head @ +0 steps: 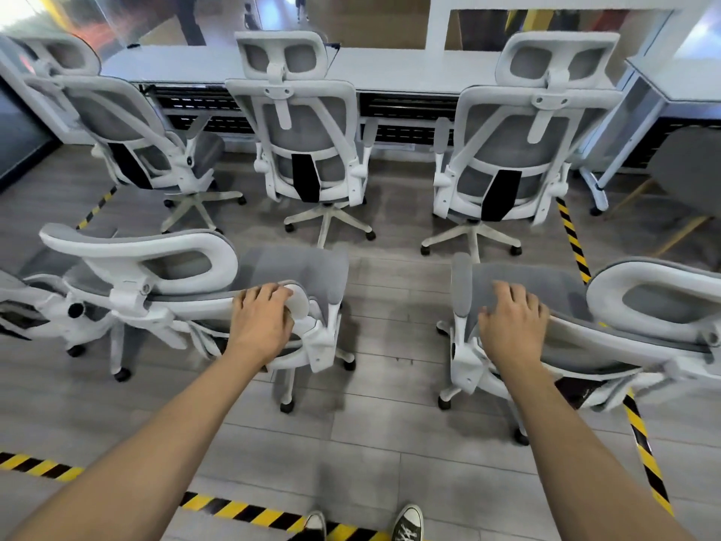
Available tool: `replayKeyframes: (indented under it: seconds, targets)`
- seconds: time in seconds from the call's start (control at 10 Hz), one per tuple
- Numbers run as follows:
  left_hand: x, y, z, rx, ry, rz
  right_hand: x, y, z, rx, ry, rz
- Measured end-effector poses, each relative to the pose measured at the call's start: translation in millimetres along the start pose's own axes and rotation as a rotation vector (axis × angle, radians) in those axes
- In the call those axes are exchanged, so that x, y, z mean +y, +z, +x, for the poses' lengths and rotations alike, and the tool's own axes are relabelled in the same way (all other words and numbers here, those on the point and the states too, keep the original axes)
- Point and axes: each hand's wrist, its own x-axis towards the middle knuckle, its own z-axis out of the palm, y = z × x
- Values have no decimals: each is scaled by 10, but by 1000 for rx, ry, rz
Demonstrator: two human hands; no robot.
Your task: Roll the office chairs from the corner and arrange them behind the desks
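Each hand clamps a near chair's backrest top, the left hand (262, 326) on the left chair (187, 294), the right hand (511, 326) on the right chair (577, 318), both seats facing the far table (390, 68)

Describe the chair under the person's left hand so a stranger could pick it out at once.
Start at the long white desk across the back, where three white-and-grey chairs stand in a row facing it. Nearer the camera are two more chairs. The one meant is the near left chair, with the left hand resting on the top edge of its backrest; unlike the row, it is turned sideways, headrest pointing left.
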Motion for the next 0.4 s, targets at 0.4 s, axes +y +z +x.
replayKeyframes:
  seconds: [0.4]
  targets:
    - [-1059,-990,-1096,195,239,-155,-2360,-607,-1585,74,-223,306]
